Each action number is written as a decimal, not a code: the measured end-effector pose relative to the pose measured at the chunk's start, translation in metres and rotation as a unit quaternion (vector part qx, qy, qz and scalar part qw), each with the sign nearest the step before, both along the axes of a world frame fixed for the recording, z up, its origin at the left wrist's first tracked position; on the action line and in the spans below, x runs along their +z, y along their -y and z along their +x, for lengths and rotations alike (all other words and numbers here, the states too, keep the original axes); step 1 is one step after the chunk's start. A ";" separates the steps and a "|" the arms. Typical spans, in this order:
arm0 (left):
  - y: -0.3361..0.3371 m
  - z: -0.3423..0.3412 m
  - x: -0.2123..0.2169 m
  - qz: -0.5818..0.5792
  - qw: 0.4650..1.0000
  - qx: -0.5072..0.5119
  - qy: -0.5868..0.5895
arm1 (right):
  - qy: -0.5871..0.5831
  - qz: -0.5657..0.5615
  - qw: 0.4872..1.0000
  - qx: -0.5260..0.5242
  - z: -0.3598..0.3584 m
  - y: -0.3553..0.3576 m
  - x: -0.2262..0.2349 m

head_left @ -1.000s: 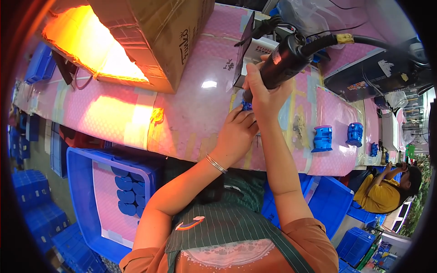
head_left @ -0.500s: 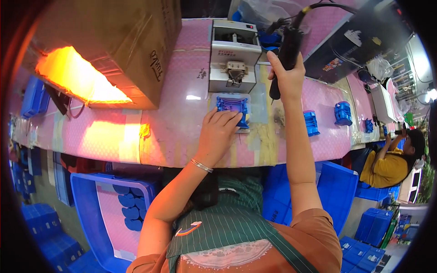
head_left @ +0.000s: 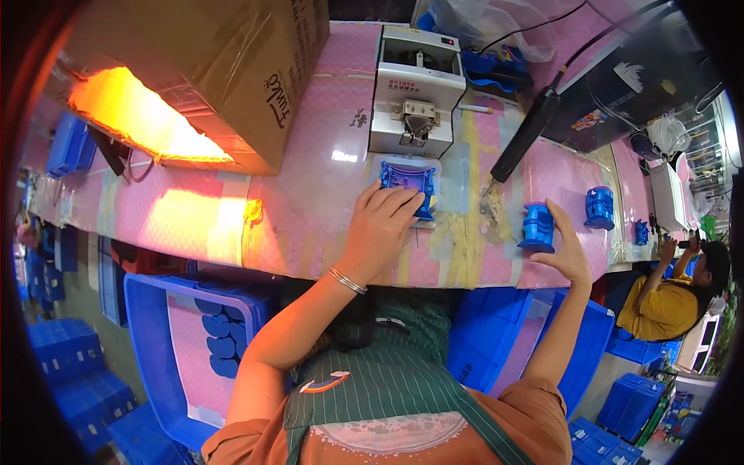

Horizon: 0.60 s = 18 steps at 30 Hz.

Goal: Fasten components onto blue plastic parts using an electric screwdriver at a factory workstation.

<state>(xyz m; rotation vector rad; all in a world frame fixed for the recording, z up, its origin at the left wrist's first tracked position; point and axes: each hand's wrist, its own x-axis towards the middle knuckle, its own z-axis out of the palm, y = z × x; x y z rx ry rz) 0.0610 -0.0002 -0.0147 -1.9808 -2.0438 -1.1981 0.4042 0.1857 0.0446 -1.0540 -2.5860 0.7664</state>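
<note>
A blue plastic housing (head_left: 403,178), its hollow side facing up, lies on a small pale pad (head_left: 425,225) in front of a grey-white tabletop machine (head_left: 415,93). My left hand (head_left: 380,232) lies over the housing's near edge, its fingers together and holding it down. To the right stands a second blue plastic housing (head_left: 537,227) with a pink top. My right hand (head_left: 570,252) is beside it, thumb and fingers spread around its right side; whether they touch it I cannot tell. A black corded electric screwdriver (head_left: 527,136) slants tip-down over the table behind that housing.
A large cardboard box (head_left: 209,85), glowing orange inside, stands at the left. Another blue housing (head_left: 599,208) sits farther right. Below the table edge, a blue crate (head_left: 147,349) holds several blue parts. A co-worker in yellow (head_left: 666,298) sits at far right.
My right hand has let go of the electric screwdriver and come down to the right-hand housing. My left hand stays on its housing. The view has shifted slightly.
</note>
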 end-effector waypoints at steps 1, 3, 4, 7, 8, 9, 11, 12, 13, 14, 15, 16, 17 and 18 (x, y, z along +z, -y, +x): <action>0.000 0.000 0.001 -0.001 1.000 0.003 0.000 | 0.000 -0.001 1.000 0.003 -0.003 0.006 -0.002; 0.002 -0.002 0.004 0.010 1.000 -0.002 0.008 | 0.005 0.054 0.996 -0.077 -0.017 0.020 -0.006; 0.002 -0.004 0.004 0.011 1.000 0.000 0.007 | 0.003 0.055 0.996 -0.075 -0.032 0.026 -0.005; 0.011 -0.013 0.005 0.082 0.994 -0.022 0.070 | -0.126 0.073 0.989 -0.037 -0.102 0.057 0.012; 0.017 -0.018 0.007 0.083 0.991 -0.005 0.108 | -0.132 0.105 0.986 0.005 -0.131 0.067 0.019; 0.022 -0.023 0.010 0.085 0.986 0.012 0.145 | -0.141 0.109 0.983 0.029 -0.156 0.075 0.018; 0.031 -0.030 0.013 0.078 0.981 0.030 0.175 | -0.152 0.115 0.980 0.052 -0.191 0.080 0.016; 0.033 -0.032 0.015 0.069 0.975 0.046 0.208 | -0.146 0.109 0.980 0.075 -0.204 0.080 0.016; 0.037 -0.033 0.015 0.071 0.975 0.047 0.207 | -0.141 0.101 0.980 0.099 -0.212 0.079 0.014; 0.041 -0.034 0.015 0.067 0.969 0.056 0.230 | -0.142 0.103 0.979 0.101 -0.216 0.077 0.011; 0.042 -0.035 0.015 0.064 0.963 0.064 0.253 | -0.130 0.106 0.980 0.106 -0.219 0.074 0.007; 0.044 -0.035 0.015 0.066 0.963 0.066 0.254 | -0.117 0.107 0.981 0.112 -0.222 0.074 0.005; 0.045 -0.035 0.016 0.068 0.965 0.062 0.244 | -0.115 0.108 0.981 0.114 -0.224 0.074 0.004; 0.044 -0.035 0.017 0.070 0.968 0.057 0.234 | -0.115 0.109 0.981 0.113 -0.225 0.075 0.003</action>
